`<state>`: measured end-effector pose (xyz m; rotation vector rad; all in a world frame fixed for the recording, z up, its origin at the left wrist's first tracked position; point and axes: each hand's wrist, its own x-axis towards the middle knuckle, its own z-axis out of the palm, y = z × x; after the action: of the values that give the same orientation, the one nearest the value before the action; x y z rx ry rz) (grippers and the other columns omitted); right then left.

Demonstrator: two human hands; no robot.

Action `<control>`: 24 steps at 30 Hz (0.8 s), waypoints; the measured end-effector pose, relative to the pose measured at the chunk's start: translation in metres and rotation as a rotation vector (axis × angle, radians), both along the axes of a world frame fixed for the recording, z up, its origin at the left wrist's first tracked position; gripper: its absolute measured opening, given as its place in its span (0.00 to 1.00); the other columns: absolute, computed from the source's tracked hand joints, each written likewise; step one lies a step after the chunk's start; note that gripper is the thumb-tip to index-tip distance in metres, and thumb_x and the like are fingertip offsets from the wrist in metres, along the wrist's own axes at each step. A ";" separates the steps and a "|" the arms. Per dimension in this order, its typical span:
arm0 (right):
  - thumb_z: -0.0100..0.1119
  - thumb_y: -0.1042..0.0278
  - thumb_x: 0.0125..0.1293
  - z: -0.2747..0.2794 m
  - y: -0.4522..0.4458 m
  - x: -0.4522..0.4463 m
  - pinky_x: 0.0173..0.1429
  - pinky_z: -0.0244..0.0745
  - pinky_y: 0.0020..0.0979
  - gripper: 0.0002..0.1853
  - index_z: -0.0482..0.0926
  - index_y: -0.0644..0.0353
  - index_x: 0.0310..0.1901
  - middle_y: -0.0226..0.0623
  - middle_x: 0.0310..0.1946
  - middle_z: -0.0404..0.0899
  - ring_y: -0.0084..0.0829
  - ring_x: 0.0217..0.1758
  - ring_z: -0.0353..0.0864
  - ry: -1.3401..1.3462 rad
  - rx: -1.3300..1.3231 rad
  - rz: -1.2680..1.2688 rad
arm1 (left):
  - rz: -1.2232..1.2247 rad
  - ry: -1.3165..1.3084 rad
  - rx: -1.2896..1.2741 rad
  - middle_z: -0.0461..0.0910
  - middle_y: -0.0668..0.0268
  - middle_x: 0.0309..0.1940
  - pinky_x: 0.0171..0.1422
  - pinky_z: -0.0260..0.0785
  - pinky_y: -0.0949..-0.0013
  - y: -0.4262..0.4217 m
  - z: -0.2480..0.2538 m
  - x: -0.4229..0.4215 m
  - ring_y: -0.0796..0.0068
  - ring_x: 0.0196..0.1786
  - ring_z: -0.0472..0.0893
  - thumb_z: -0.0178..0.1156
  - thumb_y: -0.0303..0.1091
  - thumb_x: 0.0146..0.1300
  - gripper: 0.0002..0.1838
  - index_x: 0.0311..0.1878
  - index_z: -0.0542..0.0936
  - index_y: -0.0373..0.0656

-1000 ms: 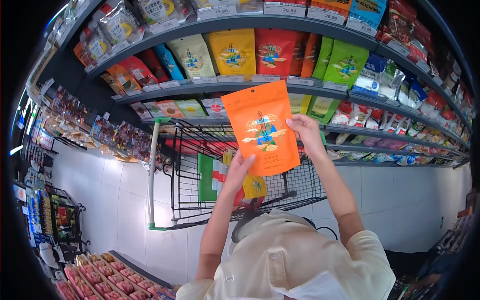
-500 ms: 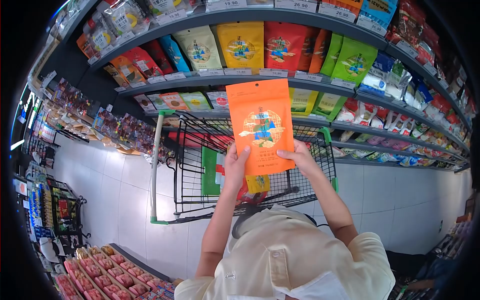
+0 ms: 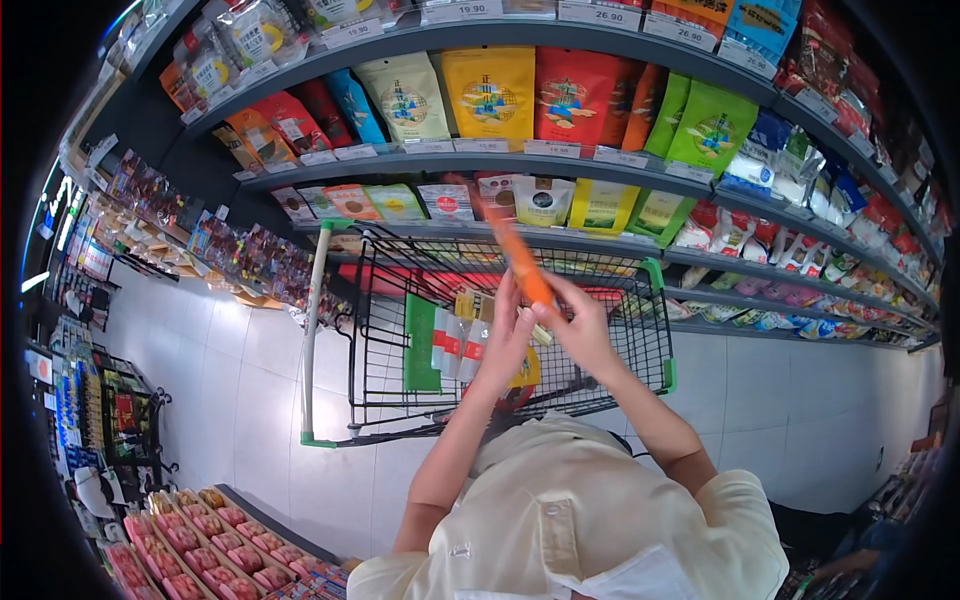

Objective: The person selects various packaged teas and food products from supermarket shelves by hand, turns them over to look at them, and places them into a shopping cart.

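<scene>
An orange pouch (image 3: 522,262) is seen nearly edge-on and blurred, held over the shopping cart (image 3: 666,330). My left hand (image 3: 508,335) is closed on its lower left side, and my right hand (image 3: 583,325) grips the lower right side. Beneath my hands, inside the cart, lie a clear and red package (image 3: 455,345), a green panel (image 3: 420,342) and a yellow package (image 3: 526,372). What is printed on the orange pouch cannot be read at this angle.
Shelves hold a yellow pouch (image 3: 488,95), a red pouch (image 3: 572,95) and a green pouch (image 3: 712,125) in front. Packaged snacks hang at the left. Pink packages (image 3: 200,540) fill a display at the lower left. Part of another person's arm (image 3: 850,565) shows at the lower right.
The orange pouch has turned from facing me to nearly edge-on. Both hands have come closer together around its lower end, and pouches on the lower shelf behind it are now visible.
</scene>
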<state>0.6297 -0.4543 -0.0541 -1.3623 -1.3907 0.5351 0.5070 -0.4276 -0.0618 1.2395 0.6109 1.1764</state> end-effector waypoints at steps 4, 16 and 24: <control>0.62 0.64 0.53 0.011 -0.023 -0.021 0.63 0.55 0.42 0.25 0.71 0.58 0.54 0.44 0.60 0.63 0.46 0.63 0.60 -0.464 0.109 0.144 | 0.044 -0.195 -0.496 0.68 0.60 0.53 0.60 0.61 0.67 0.005 0.006 -0.013 0.71 0.58 0.67 0.53 0.33 0.62 0.23 0.59 0.62 0.37; 0.53 0.70 0.62 0.001 -0.007 0.021 0.53 0.65 0.22 0.13 0.73 0.66 0.46 0.33 0.42 0.77 0.18 0.45 0.73 0.727 -0.356 0.205 | 0.011 -0.195 -0.527 0.70 0.59 0.52 0.54 0.68 0.68 0.025 0.004 -0.040 0.70 0.53 0.73 0.53 0.30 0.62 0.21 0.57 0.64 0.36; 0.52 0.69 0.63 -0.001 -0.011 0.019 0.52 0.64 0.21 0.11 0.74 0.65 0.44 0.30 0.39 0.77 0.17 0.43 0.74 0.730 -0.311 0.174 | 0.027 -0.187 -0.526 0.71 0.60 0.51 0.52 0.70 0.66 0.024 0.003 -0.036 0.70 0.51 0.74 0.50 0.37 0.64 0.21 0.57 0.64 0.36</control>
<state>0.6487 -0.4658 -0.0554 -1.1085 -0.8401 1.2621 0.4712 -0.4033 -0.0593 0.6703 0.7381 1.0496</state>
